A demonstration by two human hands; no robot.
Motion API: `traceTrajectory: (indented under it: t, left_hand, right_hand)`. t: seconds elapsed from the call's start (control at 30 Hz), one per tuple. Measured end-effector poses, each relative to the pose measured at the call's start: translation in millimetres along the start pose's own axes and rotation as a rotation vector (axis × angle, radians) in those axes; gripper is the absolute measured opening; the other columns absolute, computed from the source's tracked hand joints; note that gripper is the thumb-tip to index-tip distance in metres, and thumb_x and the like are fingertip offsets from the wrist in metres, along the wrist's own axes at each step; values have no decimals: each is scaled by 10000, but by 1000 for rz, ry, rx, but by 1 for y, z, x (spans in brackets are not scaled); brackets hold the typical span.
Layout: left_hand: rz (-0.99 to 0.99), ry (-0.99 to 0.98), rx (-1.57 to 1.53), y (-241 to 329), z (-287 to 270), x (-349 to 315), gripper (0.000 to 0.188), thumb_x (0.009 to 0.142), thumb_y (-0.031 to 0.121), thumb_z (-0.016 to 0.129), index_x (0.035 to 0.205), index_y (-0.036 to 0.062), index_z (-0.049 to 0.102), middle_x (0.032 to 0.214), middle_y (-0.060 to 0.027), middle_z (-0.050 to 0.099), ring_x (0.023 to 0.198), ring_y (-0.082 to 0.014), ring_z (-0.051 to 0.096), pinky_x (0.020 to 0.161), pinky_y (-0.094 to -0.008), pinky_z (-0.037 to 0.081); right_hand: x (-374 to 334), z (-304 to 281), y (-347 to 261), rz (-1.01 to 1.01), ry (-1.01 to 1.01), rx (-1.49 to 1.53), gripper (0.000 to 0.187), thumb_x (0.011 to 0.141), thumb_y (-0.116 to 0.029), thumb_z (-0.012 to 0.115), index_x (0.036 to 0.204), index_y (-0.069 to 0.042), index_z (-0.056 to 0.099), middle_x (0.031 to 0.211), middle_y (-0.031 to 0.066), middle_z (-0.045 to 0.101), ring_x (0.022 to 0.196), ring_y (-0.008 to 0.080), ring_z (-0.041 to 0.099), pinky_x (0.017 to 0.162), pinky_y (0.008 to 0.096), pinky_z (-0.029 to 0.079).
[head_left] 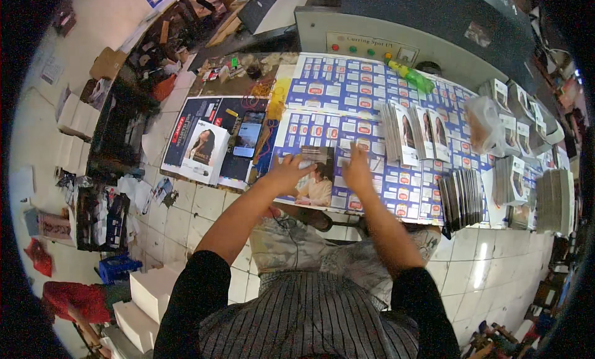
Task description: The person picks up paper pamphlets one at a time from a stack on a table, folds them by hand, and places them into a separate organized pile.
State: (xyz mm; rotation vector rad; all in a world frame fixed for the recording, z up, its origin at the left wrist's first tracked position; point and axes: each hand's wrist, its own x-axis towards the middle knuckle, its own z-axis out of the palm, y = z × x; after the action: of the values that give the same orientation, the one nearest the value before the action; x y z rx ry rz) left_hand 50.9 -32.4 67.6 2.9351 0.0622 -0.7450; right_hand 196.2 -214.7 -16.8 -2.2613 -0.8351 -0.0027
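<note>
Leaflet (317, 190) flat near front edge of table (214, 91); left hand (289, 175) open over its left side, right hand (357, 172) open just beside. Likely light, flexible, slick; best held by opposite edges.

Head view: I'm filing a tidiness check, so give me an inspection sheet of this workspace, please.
Surface: largely covered with blue-and-white printed sheets.
Work items: printed piece picturing someone in cream, near the front edge; fanned white booklets further right.
Clutter: phone on the left; green-and-yellow bottle at the back; plastic bag on the right.
Grips: left hand touches the printed piece, pinching unclear; right hand beside it, nothing seen in its grip.
Cables: thin dark cord against patterned trousers.
Surroundings: grey machine behind; tiled floor.
</note>
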Motion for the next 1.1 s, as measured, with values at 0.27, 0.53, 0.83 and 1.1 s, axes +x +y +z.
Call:
traceTrajectory:
  t: [0.27, 0.53, 0.83, 1.1]
  left_hand:
    - [83, 262, -156, -33, 53, -26, 854, 791, 312, 790, 1526, 293, 356, 1613, -75, 246, 1474, -349, 236, 1162, -576, 220]
    - [238, 590, -902, 73, -83, -156, 586, 855, 295, 729, 1364, 67, 550, 1329, -161, 571, 1166, -331, 583, 932, -431, 498]
    - [1611, 163, -1726, 162, -162, -236, 323, 909, 258, 719, 1178, 89, 661, 1111, -120, 641, 978, -274, 613, 870, -427, 524]
    - [1623, 216, -1626, 162, -178, -231, 380, 913, 255, 708, 1215, 51, 601, 1064, -122, 656, 924, -266, 639, 740, -400, 534]
  right_hand:
    - [-37, -4, -85, 483, -531, 339, 446, 886, -148, 661, 1287, 20, 559, 1061, 247, 668, 1005, 265, 673, 864, 373, 518]
    - [0, -128, -49, 0, 399, -97, 558, 817, -22, 592, 1368, -90, 539, 1022, 206, 562, 952, 388, 569, 797, 491, 502]
    - [37, -133, 51, 37, 225, -216, 716, 805, -397, 753, 1380, -54, 498, 1241, 239, 568, 1143, 453, 544, 986, 514, 442]
    - [-50, -276, 197, 596, 541, -564, 791, 900, -535, 628, 1377, 74, 467, 1396, 304, 490, 1298, 436, 470, 1093, 479, 380]
